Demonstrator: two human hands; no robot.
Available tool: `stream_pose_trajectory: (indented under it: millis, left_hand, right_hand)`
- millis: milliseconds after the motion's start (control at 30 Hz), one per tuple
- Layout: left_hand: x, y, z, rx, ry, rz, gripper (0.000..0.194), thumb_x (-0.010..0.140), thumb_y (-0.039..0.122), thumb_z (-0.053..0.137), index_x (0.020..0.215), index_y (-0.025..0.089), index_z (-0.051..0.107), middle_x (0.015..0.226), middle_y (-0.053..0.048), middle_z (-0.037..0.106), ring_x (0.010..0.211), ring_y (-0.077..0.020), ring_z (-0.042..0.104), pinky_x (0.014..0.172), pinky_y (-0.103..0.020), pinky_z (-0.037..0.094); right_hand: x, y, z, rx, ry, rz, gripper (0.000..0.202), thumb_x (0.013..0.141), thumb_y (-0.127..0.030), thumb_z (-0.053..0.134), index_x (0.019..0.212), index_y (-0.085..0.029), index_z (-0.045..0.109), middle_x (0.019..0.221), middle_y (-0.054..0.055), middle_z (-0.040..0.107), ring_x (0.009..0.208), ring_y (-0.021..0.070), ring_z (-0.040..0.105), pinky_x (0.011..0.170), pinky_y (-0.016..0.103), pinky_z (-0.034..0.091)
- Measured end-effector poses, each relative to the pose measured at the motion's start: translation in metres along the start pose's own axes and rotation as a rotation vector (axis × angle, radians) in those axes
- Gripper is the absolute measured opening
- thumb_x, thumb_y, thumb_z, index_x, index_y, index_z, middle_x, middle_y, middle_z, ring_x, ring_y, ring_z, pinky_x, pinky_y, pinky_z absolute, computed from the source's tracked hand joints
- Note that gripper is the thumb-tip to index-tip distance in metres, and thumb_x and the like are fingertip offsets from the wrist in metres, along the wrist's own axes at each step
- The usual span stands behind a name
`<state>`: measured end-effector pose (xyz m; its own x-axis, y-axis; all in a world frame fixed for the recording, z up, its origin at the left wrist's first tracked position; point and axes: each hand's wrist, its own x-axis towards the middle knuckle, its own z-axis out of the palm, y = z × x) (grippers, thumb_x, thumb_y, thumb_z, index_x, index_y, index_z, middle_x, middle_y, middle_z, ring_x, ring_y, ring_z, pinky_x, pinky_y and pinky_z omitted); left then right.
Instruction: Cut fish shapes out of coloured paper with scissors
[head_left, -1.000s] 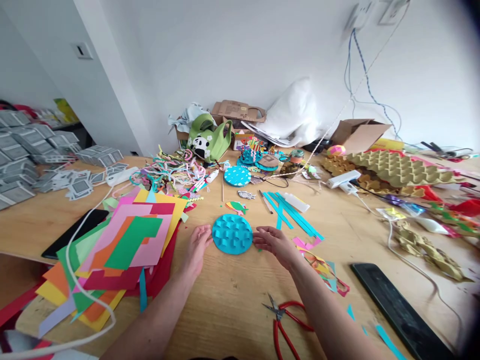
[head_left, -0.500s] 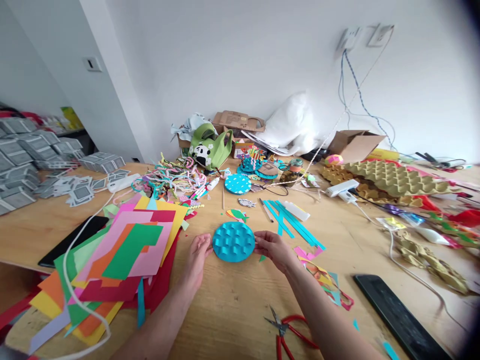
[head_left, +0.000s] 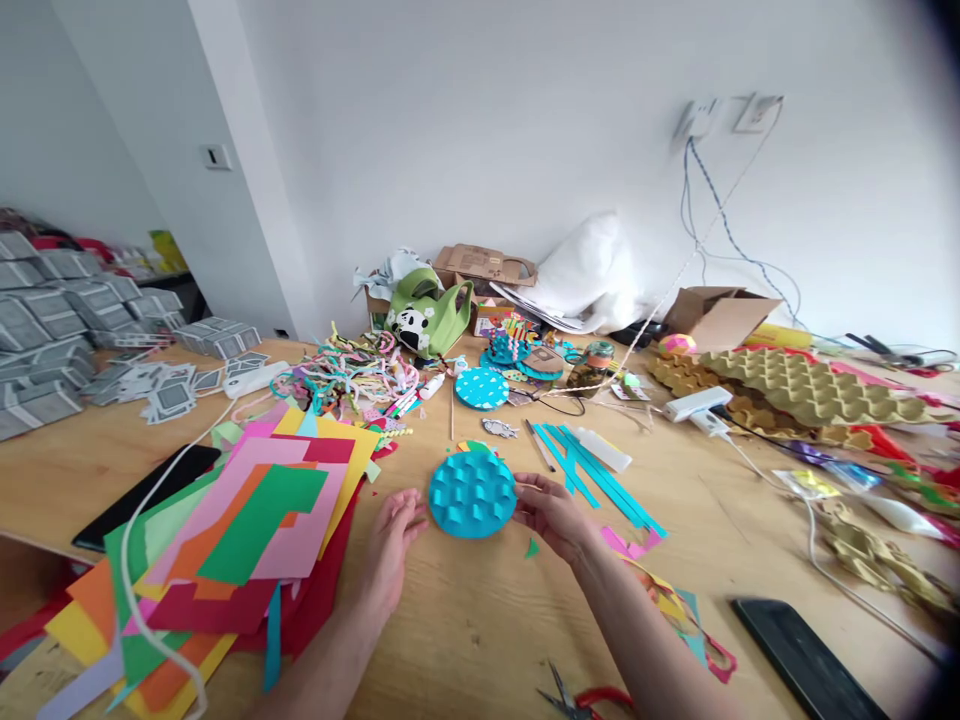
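Observation:
A round blue disc (head_left: 472, 495) with rows of raised, folded paper tabs is held tilted up above the wooden table, its tabbed face toward me. My right hand (head_left: 551, 510) pinches its right edge between thumb and fingers. Beside the left edge is my left hand (head_left: 394, 535), fingers loosely bent and parted, with a thin gap to the disc. Behind the disc, a small piece in green, yellow and red (head_left: 474, 447) is partly covered. A second blue disc with white marks (head_left: 481, 388) lies farther back.
Coloured paper sheets (head_left: 255, 520) are piled at left. Blue strips (head_left: 600, 475) and a pen (head_left: 544, 446) lie to the right. Red-handled pliers (head_left: 577, 705) lie near my right forearm, a black phone (head_left: 806, 655) farther right. Egg trays (head_left: 817, 385) and a green panda bag (head_left: 427, 315) stand behind.
My left hand has come slightly away from the disc's left edge, while the right hand keeps its hold. The view has tipped upward, so the table things sit lower.

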<state>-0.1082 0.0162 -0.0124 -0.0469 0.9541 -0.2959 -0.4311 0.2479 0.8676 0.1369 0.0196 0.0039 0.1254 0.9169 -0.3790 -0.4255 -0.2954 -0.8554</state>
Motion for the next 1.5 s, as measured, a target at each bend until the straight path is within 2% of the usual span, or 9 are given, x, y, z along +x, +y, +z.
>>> stream_pose_trajectory:
  millis: [300,400,600,800,900,967,1100,1333,1500]
  left_hand:
    - [-0.001,0.001,0.002,0.031,0.067,0.044,0.053,0.058,0.052,0.083,0.093,0.015,0.065,0.102,-0.011,0.067,0.093,-0.0222,0.065,0.083,-0.037,0.053]
    - [-0.002,-0.002,0.002,0.061,0.045,0.071,0.052,0.061,0.056,0.081,0.091,0.017,0.065,0.101,-0.009,0.066,0.091,-0.0213,0.065,0.082,-0.035,0.053]
    - [-0.004,-0.005,0.001,0.119,0.015,0.080,0.051,0.064,0.056,0.079,0.092,0.017,0.065,0.098,-0.009,0.067,0.089,-0.0220,0.065,0.081,-0.036,0.054]
    - [-0.003,-0.009,-0.001,0.137,0.005,0.096,0.049,0.067,0.054,0.077,0.097,0.016,0.064,0.102,-0.010,0.068,0.090,-0.0213,0.066,0.083,-0.037,0.053]
    - [-0.004,-0.013,-0.001,0.155,-0.024,0.105,0.048,0.069,0.054,0.076,0.098,0.017,0.064,0.103,-0.010,0.068,0.089,-0.0208,0.066,0.082,-0.036,0.053]
    - [-0.005,-0.014,0.000,0.170,-0.039,0.116,0.046,0.070,0.053,0.076,0.097,0.017,0.064,0.103,-0.010,0.068,0.089,-0.0206,0.066,0.081,-0.035,0.053]
    - [-0.005,-0.014,0.001,0.191,-0.045,0.138,0.044,0.071,0.051,0.076,0.097,0.017,0.064,0.101,-0.010,0.068,0.089,-0.0208,0.066,0.081,-0.036,0.053]
    - [-0.006,-0.008,0.002,0.199,-0.037,0.158,0.042,0.071,0.048,0.075,0.097,0.017,0.064,0.100,-0.011,0.069,0.089,-0.0212,0.067,0.081,-0.035,0.054]
    - [-0.006,-0.008,0.002,0.204,-0.051,0.144,0.043,0.072,0.048,0.074,0.098,0.017,0.063,0.103,-0.012,0.069,0.089,-0.0217,0.067,0.081,-0.036,0.054]
  right_hand:
    - [0.090,-0.064,0.016,-0.052,0.192,-0.165,0.010,0.087,-0.014,0.069,0.096,-0.015,0.066,0.088,0.003,0.071,0.072,0.0133,0.068,0.071,0.028,0.058]
    - [0.129,-0.074,0.027,-0.117,0.287,-0.184,0.032,0.096,-0.032,0.061,0.124,-0.016,0.060,0.121,0.009,0.064,0.100,0.0216,0.066,0.084,0.041,0.058]
    - [0.171,-0.078,0.032,-0.355,0.322,-0.243,0.035,0.096,-0.033,0.061,0.127,-0.017,0.059,0.126,0.010,0.062,0.105,0.0233,0.065,0.088,0.044,0.056]
    - [0.149,-0.060,0.014,-0.830,0.266,-0.430,0.030,0.091,-0.029,0.067,0.118,-0.015,0.065,0.122,0.013,0.066,0.113,0.0283,0.061,0.096,0.044,0.049]
    - [0.120,-0.036,0.016,-1.085,0.079,-0.499,0.032,0.080,-0.031,0.077,0.107,-0.015,0.071,0.107,0.013,0.072,0.107,0.0299,0.064,0.096,0.042,0.047]
    - [0.103,-0.021,0.022,-1.229,-0.051,-0.562,0.042,0.072,-0.032,0.084,0.110,-0.018,0.072,0.119,0.012,0.070,0.118,0.0296,0.059,0.102,0.039,0.043]
    - [0.089,-0.007,0.034,-1.447,-0.148,-0.643,0.050,0.080,-0.032,0.076,0.126,-0.017,0.065,0.134,0.016,0.061,0.131,0.0313,0.047,0.109,0.042,0.034]
    - [0.095,-0.011,0.037,-1.651,-0.268,-0.682,0.034,0.090,-0.017,0.060,0.123,-0.016,0.066,0.126,0.015,0.065,0.122,0.0292,0.053,0.102,0.040,0.039]
    - [0.073,-0.007,0.027,-1.694,-0.427,-0.710,0.040,0.087,-0.007,0.056,0.124,-0.018,0.067,0.126,0.012,0.066,0.116,0.0245,0.056,0.099,0.034,0.041]
